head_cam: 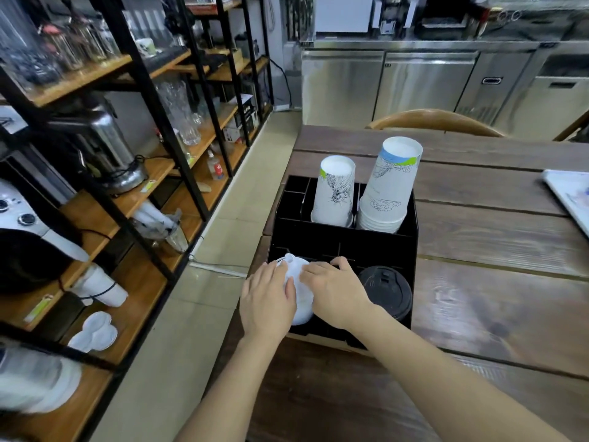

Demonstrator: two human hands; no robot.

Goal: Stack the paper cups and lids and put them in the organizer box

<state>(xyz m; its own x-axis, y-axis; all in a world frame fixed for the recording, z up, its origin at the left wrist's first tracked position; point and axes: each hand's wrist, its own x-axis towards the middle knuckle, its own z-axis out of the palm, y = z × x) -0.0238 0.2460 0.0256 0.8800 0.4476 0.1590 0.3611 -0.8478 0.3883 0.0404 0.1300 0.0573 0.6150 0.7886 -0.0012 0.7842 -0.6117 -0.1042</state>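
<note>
A black organizer box (376,240) stands on the wooden table's left side. Its back compartments hold two upside-down stacks of printed white paper cups: a shorter stack (334,193) on the left and a taller, wider stack (389,186) on the right. Black lids (387,290) sit in the front right compartment. White lids (301,291) lie in the front left compartment. My left hand (266,296) rests flat on their left side, my right hand (334,290) presses on their right side. Both hands hide much of the white lids.
The wooden table (478,298) stretches to the right, with a white flat object (570,196) at its right edge. A chair back (436,122) stands behind the table. Shelves (134,173) with glassware, machines and more cups line the left, across a tiled aisle.
</note>
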